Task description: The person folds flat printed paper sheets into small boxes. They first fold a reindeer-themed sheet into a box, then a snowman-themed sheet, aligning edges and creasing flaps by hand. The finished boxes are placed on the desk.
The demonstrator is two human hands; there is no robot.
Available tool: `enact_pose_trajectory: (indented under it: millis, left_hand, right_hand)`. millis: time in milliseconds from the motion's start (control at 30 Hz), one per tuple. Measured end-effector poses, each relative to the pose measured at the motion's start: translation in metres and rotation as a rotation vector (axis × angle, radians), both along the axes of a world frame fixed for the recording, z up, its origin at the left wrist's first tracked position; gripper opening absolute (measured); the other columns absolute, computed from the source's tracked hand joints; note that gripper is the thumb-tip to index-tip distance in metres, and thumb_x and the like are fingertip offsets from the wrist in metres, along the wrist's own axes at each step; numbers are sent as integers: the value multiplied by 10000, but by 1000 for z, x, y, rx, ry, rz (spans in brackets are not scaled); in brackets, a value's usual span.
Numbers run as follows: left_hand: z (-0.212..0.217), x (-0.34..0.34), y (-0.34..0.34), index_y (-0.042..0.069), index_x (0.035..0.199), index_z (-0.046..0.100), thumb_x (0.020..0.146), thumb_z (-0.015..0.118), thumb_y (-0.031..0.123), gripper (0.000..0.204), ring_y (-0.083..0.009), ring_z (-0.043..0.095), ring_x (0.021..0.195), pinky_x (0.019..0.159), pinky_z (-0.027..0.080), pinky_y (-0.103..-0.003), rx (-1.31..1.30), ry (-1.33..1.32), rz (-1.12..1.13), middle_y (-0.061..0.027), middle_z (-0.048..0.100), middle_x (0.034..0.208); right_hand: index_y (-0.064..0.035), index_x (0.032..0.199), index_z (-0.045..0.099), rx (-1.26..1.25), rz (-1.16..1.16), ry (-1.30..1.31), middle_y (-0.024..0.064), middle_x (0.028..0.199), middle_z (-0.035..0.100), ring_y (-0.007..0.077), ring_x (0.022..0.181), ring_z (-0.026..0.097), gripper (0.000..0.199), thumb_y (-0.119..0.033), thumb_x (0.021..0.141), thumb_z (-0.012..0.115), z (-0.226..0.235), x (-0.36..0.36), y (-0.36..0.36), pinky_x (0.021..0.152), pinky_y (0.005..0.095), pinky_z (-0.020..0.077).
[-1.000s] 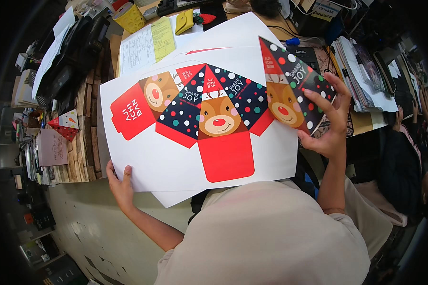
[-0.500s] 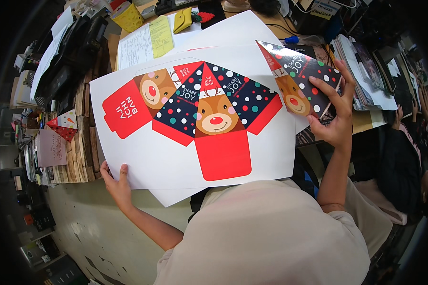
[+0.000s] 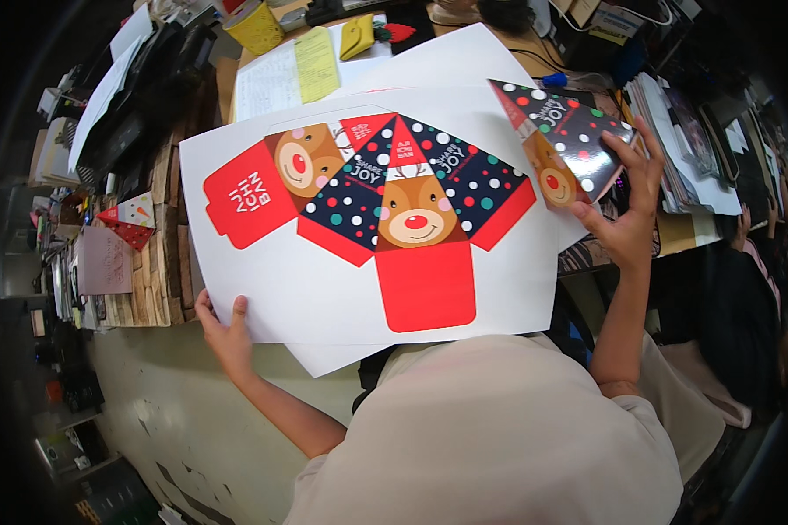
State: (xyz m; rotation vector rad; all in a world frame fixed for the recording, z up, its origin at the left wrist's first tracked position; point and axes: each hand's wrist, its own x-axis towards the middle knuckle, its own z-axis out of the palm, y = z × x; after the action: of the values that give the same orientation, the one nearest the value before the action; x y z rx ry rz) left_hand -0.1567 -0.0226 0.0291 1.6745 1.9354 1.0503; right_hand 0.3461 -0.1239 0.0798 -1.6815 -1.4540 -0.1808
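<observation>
A large white printed sheet [image 3: 263, 297] lies before me, bearing a flat box layout in red and dark blue with dots and reindeer faces. My left hand [image 3: 228, 339] pinches its lower left edge, the thumb on top and the other fingers partly hidden underneath. At the right, my right hand [image 3: 629, 206] grips a folded pyramid-shaped box [image 3: 569, 131] with the same reindeer and dot print. This glossy box is tilted above the sheet's right side, its pointed tip toward the upper left. Under the printed sheet, another white sheet [image 3: 333, 357] sticks out.
Behind the sheets are a yellow pouch [image 3: 356, 37], a handwritten paper [image 3: 271, 83] and a yellow woven cup [image 3: 256, 28]. A paper stack [image 3: 674, 140] stands at right. On the left, a small red snowman box [image 3: 130, 220] sits by a brick-patterned surface [image 3: 162, 262]. Another person is at the far right.
The view has shifted slightly, so most things appear farther right. In my right hand the pyramid-shaped box has turned a little, and its shine has moved. Both hands keep their hold.
</observation>
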Motion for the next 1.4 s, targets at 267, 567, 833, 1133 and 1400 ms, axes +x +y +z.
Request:
enact_pose_trajectory:
  millis: [267,567,833,1133,1400]
  left_hand:
    - [3,8,-3,-9,1252,469,827,750,218,558,-262,546,1105,969,408,-356,46,9,21,-165,576,1201]
    - [6,12,-1,-31,1270,448,853,732,244,575,-242,516,1137,1006,372,-339,64,-9,-11,-162,550,1237]
    - [5,10,2,-20,1272,455,839,741,215,570,-246,536,1128,994,391,-348,104,-20,-23,-172,563,1241]
    - [3,39,-6,-15,1184,480,803,772,158,510,-210,590,998,911,447,-336,174,-199,20,-144,626,1093]
    - [1,71,-52,-34,1245,376,832,738,171,586,-239,548,1081,969,393,-347,81,-322,46,-215,570,1161]
  right_hand:
    - [-16,1204,561,362,42,639,98,1202,571,204,1107,573,627,-536,857,615,-15,18,2,940,371,481]
    - [-8,1097,621,171,-146,1030,57,948,669,129,775,653,372,-346,946,584,-13,11,6,611,268,588]
    - [31,1198,603,202,-92,1013,77,1012,656,126,847,648,401,-261,926,638,-13,9,9,685,266,585]
    - [-44,1187,644,163,266,218,106,1205,566,214,1147,536,418,-76,783,746,24,-29,26,949,311,460]
    - [-90,1120,693,4,171,9,112,1149,571,244,1005,583,435,-129,701,806,18,-64,13,789,327,496]
